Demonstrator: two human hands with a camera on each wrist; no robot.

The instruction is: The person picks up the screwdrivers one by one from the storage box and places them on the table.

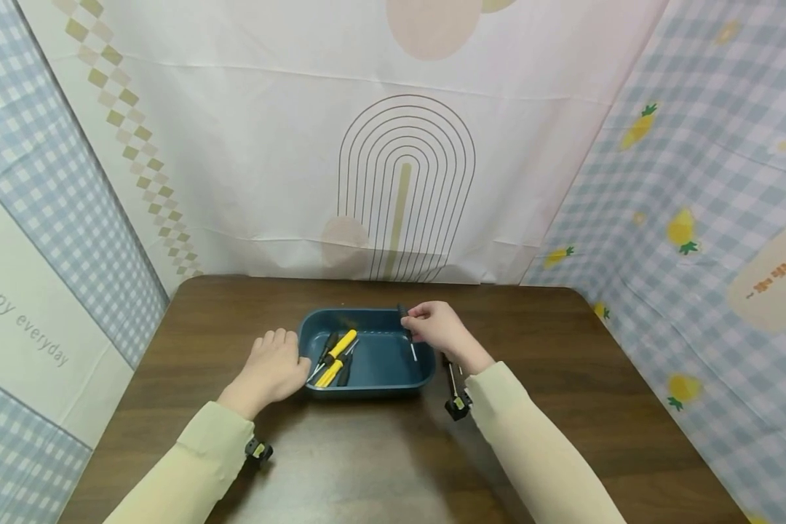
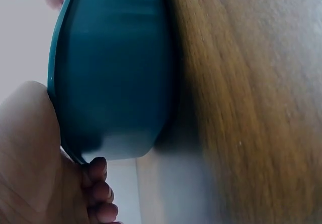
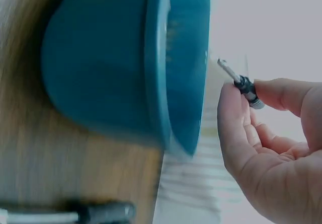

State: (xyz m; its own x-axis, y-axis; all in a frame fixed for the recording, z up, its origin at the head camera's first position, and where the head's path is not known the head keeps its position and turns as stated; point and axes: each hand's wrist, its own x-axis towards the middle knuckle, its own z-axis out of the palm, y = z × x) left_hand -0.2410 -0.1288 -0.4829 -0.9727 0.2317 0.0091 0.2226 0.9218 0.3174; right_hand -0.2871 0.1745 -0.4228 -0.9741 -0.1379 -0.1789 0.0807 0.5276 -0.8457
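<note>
A teal plastic basin (image 1: pixel 380 364) stands on the table. My left hand (image 1: pixel 275 367) holds its left rim, the thumb over the edge and the fingers outside; in the left wrist view the curled fingers (image 2: pixel 100 191) are right at the rim. Over the basin's right end, my right hand (image 1: pixel 435 325) pinches a small screwdriver (image 3: pixel 244 88) by its black handle between thumb and fingertips, its metal shaft pointing down into the basin. Several screwdrivers with yellow and black handles, among them a yellow one (image 1: pixel 345 344), lie in a heap at the basin's left end.
Another black-handled screwdriver (image 3: pixel 105 213) lies on the table just right of the basin, partly hidden by my right wrist in the head view. The brown wooden table (image 1: pixel 367 466) meets a white patterned cloth (image 1: pixel 268 175) at the back. Checked cloth (image 1: pixel 701 182) hangs at the right.
</note>
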